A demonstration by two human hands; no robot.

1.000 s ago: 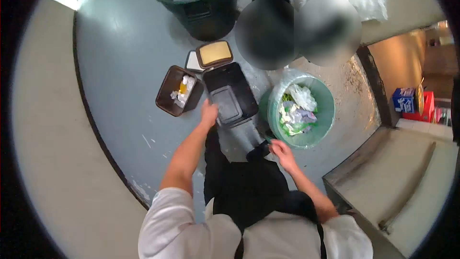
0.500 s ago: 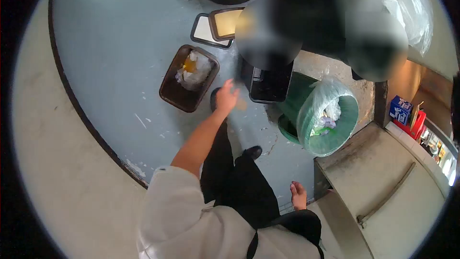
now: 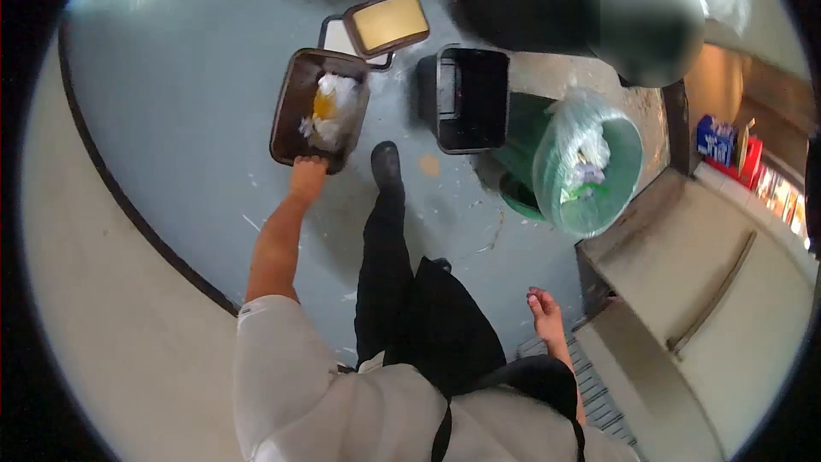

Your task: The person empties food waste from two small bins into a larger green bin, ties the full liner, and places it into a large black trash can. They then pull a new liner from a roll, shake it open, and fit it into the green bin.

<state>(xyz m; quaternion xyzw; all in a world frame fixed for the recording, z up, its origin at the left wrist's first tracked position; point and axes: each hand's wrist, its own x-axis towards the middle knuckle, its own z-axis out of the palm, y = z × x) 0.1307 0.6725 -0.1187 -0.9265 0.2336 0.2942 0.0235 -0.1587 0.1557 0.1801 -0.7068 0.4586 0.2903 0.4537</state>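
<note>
My left hand [image 3: 309,177] has its fingers hooked over the near rim of a brown wastebasket [image 3: 287,111]. Crumpled white plastic and paper trash [image 3: 335,111], with a yellow-orange piece among it, lies inside that basket. The basket looks tilted slightly toward me. My right hand [image 3: 545,308] hangs by my right side, fingers loosely curled and a little apart, with nothing visible in it. A black wastebasket [image 3: 473,141] stands on the floor to the right of the brown one.
A green bin [image 3: 629,171] lined with clear plastic, trash inside, leans open at right. Two framed lids [image 3: 386,24] lie behind the brown basket. Dark bins [image 3: 526,0] stand at the back. A cabinet [image 3: 710,291] and a blue box [image 3: 717,139] are on the right.
My left hand has moved left from the open floor and taken hold of the brown wastebasket's near rim. The view has shifted; the black wastebasket is now fully seen. My right hand stays low.
</note>
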